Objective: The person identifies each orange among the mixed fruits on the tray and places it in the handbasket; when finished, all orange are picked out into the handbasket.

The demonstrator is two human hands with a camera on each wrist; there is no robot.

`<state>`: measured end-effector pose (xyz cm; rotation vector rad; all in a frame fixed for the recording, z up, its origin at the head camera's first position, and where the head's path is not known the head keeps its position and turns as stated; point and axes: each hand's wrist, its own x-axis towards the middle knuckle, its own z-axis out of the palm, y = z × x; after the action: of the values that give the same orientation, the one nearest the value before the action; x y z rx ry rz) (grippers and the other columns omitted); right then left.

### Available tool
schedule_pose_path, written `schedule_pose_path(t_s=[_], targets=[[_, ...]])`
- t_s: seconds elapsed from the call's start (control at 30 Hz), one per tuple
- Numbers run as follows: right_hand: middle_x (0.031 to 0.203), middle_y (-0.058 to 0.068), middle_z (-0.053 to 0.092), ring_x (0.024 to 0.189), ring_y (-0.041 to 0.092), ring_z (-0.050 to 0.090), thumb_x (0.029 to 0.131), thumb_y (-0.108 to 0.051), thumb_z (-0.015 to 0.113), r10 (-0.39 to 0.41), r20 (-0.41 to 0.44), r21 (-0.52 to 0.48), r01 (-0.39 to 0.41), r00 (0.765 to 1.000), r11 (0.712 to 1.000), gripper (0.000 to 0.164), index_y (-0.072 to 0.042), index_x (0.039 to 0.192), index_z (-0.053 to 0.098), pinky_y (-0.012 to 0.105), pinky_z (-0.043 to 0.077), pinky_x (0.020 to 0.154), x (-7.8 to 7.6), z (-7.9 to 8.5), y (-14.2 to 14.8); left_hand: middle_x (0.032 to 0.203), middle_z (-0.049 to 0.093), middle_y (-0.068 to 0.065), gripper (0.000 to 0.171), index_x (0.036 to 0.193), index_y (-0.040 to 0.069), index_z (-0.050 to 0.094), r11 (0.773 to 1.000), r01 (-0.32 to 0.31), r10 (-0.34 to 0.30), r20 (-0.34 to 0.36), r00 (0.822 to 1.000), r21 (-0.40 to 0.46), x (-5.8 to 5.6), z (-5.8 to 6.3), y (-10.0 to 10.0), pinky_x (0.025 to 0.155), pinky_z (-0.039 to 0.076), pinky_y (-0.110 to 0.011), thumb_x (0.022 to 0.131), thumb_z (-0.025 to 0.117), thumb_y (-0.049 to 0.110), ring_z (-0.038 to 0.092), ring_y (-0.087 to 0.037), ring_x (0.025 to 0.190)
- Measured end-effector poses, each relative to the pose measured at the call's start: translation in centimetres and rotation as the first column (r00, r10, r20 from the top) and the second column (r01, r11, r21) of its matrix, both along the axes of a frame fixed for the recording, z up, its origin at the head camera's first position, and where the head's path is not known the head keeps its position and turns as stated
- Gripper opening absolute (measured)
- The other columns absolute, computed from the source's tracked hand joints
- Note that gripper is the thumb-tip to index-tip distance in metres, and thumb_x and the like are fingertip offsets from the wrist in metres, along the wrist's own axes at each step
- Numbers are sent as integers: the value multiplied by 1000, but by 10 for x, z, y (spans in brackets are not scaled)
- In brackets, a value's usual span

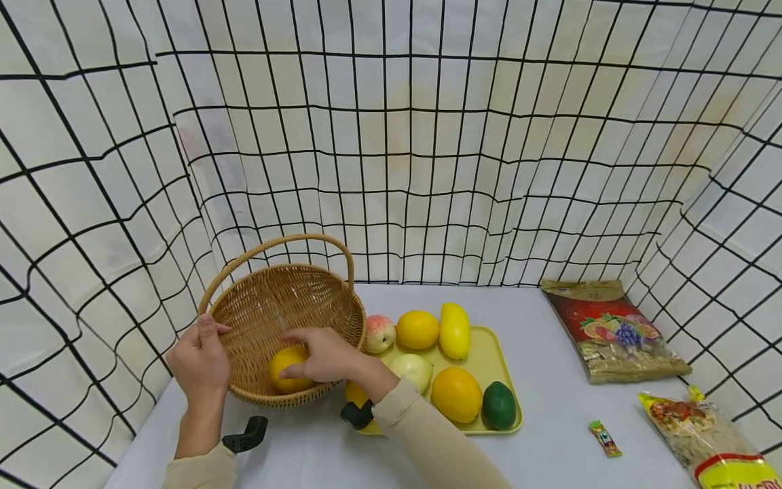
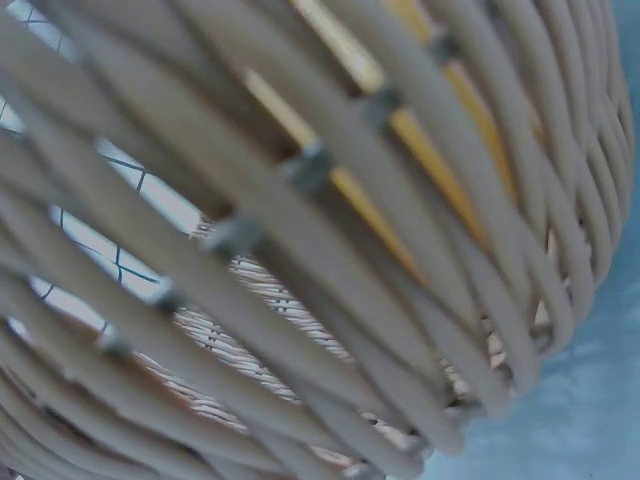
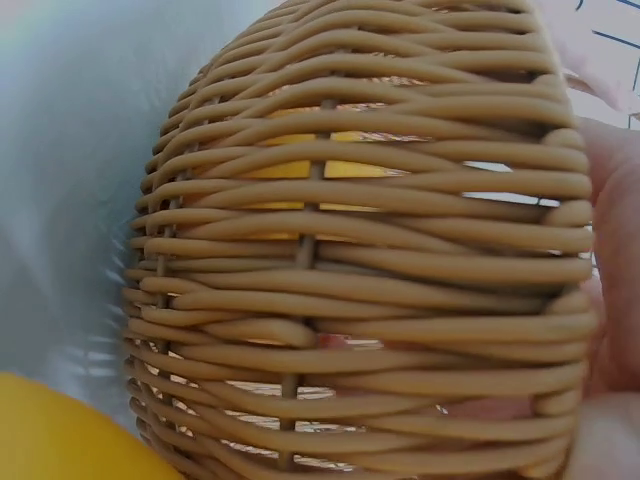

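Observation:
A brown wicker basket [image 1: 293, 288] with an arched handle leans toward me on the left of the table. My left hand [image 1: 203, 356] grips its left rim beside the foot of the handle. Reaching over the front right rim, my right hand [image 1: 320, 354] has thumb and fingers around an orange [image 1: 292, 386] low inside the basket. Woven strands [image 2: 330, 210] fill the left wrist view, with yellow showing through the gaps. In the right wrist view the basket wall [image 3: 430, 270] hides most of the orange, and part of the right hand [image 3: 615, 260] shows at the edge.
Right of the basket, a yellow tray [image 1: 489, 346] holds a peach [image 1: 380, 333], a lemon [image 1: 418, 330], a mango [image 1: 455, 331], a pale green fruit [image 1: 412, 370], an orange fruit [image 1: 457, 395] and an avocado [image 1: 499, 405]. Farther right lie two food bags [image 1: 613, 333] and a small packet [image 1: 605, 438]. Black-grid walls surround the table.

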<state>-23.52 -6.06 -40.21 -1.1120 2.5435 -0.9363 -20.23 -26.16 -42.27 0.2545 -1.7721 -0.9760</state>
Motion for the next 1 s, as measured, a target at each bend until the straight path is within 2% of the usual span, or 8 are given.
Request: schedule_pose_path(t_s=[0.1, 0.17, 0.33, 0.43, 0.53, 0.67, 0.87, 1.0], targets=[[136, -10, 56, 122, 9, 53, 89, -39, 71, -12, -12, -53, 12, 1000, 999, 56, -22, 139, 53, 23, 44, 95, 2, 1, 4, 52, 36, 37, 66, 65, -4, 68, 1000, -4, 4, 6, 1000, 5, 0, -2, -1, 49, 26, -16, 102, 45, 45, 35, 16, 53], [135, -10, 58, 121, 11, 55, 89, -38, 72, -22, -15, -88, 21, 1000, 996, 55, -22, 138, 54, 24, 45, 94, 4, 3, 7, 50, 39, 31, 66, 65, -4, 68, 1000, -5, 5, 6, 1000, 9, 0, -3, -2, 50, 26, -16, 102, 45, 45, 34, 15, 52], [133, -11, 58, 119, 14, 56, 91, -34, 71, -47, -3, -179, 46, 999, 983, 50, -24, 137, 56, 25, 45, 94, 8, 4, 16, 50, 54, -14, 65, 66, -5, 68, 1000, -18, 18, 13, 1000, 19, -1, -3, -2, 55, 28, -15, 103, 44, 43, 36, 19, 57], [134, -11, 57, 118, 16, 57, 92, -32, 70, -58, 6, -248, 58, 998, 967, 46, -24, 135, 57, 27, 46, 95, 11, 4, 22, 59, 58, -26, 65, 67, -6, 68, 999, -21, 20, 22, 1000, 40, -1, -3, -2, 60, 31, -15, 104, 43, 41, 39, 23, 65], [132, -9, 58, 117, 12, 57, 92, -28, 70, -66, -3, -321, 62, 998, 945, 43, -23, 133, 59, 28, 46, 95, 16, 5, 31, 52, 58, -9, 65, 67, -6, 68, 996, -22, 19, 39, 999, 89, -1, -2, -2, 63, 32, -15, 103, 43, 42, 42, 22, 66], [129, -6, 60, 114, 6, 56, 92, -23, 70, -70, -20, -422, 55, 997, 905, 39, -20, 130, 61, 27, 46, 96, 20, 6, 48, 47, 46, 22, 67, 67, -6, 69, 988, -27, 16, 75, 997, 152, 1, -1, -3, 63, 31, -15, 103, 43, 44, 43, 18, 62], [125, -3, 61, 111, 13, 59, 92, -18, 70, -118, 33, -538, 117, 992, 835, 36, -17, 127, 62, 32, 48, 96, 25, 4, 76, 47, 42, 29, 67, 69, -6, 70, 983, -44, 24, 113, 993, 178, 1, -2, -5, 61, 31, -18, 104, 42, 43, 41, 16, 58], [124, 4, 61, 109, 23, 59, 92, -14, 69, -140, 70, -563, 155, 988, 812, 34, -14, 126, 63, 42, 48, 96, 25, -4, 92, 52, 41, 33, 65, 70, -6, 70, 979, -57, 32, 131, 991, 194, 1, -2, -7, 64, 31, -17, 104, 43, 42, 42, 17, 63]])
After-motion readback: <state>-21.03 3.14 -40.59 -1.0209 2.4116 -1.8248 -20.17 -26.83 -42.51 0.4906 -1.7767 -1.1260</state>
